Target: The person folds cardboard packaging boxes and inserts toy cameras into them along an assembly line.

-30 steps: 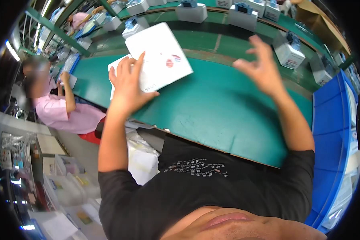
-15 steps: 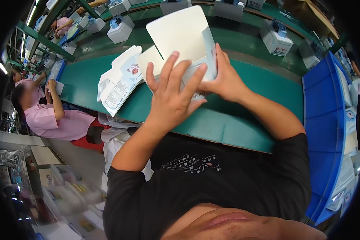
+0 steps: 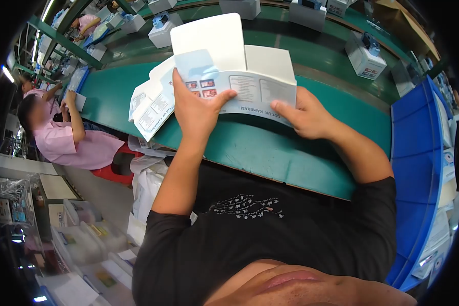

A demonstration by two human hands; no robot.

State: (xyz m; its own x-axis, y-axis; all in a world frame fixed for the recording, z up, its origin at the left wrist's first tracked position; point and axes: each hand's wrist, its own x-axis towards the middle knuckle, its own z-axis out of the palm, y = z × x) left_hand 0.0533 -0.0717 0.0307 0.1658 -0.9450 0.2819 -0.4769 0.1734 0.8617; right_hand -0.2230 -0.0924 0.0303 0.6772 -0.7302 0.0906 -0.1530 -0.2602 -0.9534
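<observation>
A white printed carton [image 3: 250,84], partly flattened with its large flap standing up, is held above the green table [image 3: 229,148]. My left hand [image 3: 196,107] grips its left part, thumb on the printed face. At the right end my right hand [image 3: 308,115] pinches the edge, thumb in front and the other fingers mostly hidden behind. The printed side bows between both hands. Left of it, another flat white carton [image 3: 150,109] lies on the table, partly covered by my left hand and the held carton.
A blue bin [image 3: 418,178] stands at the right. White boxes with light blue devices, one a white box [image 3: 364,58], sit on the green line beyond the table. At the left a person in pink [image 3: 69,140] sits by a red stool [image 3: 115,168].
Both hands came together on a carton taken from the pile at the left. Since half a second ago it has turned and been spread wider, with its printed side now facing me.
</observation>
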